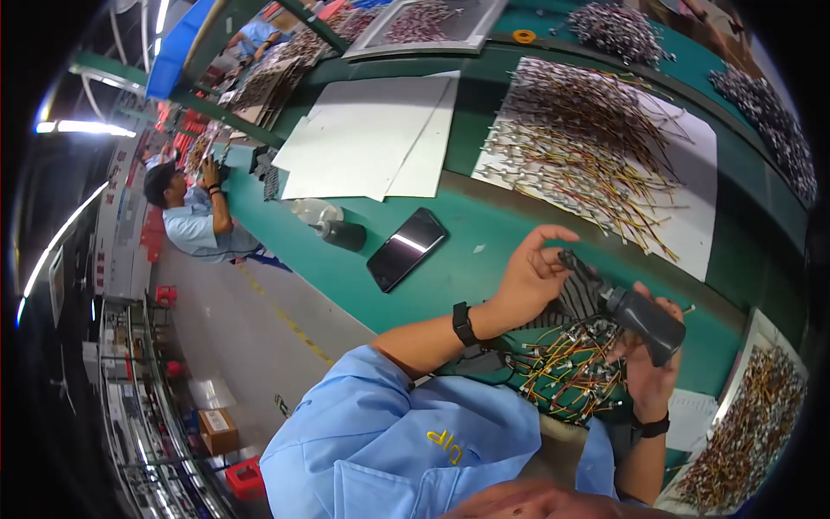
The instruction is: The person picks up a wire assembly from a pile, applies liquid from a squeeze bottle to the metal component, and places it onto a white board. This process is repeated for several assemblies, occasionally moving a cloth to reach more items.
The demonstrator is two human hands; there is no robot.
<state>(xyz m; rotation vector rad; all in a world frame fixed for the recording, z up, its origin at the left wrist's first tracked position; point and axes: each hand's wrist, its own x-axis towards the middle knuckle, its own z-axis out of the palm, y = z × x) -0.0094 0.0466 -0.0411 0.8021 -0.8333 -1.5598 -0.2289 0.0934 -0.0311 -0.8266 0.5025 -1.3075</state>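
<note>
In my right hand (653, 372) is a dark grey squeeze bottle (647, 322), tilted with its narrow neck toward my left hand. The fingers and thumb show on either side of the bottle. My left hand (534, 272) is closed, its fingers curled beside a small dark tip (567, 259); whether it pinches this tip, I cannot tell. Beneath the hands lies a dark striped mat (581, 296). A bunch of wire leads (566, 368) in red, yellow, black and white, with small metal ends, is spread close to my body.
A white board (705, 208) carries rows of wired parts. White sheets (350, 130), a black phone (406, 249) and another dark bottle (344, 235) lie leftward. A wire-filled tray (735, 368) is at right. Metal parts (616, 33) are heaped at back. A co-worker (194, 216) is far left.
</note>
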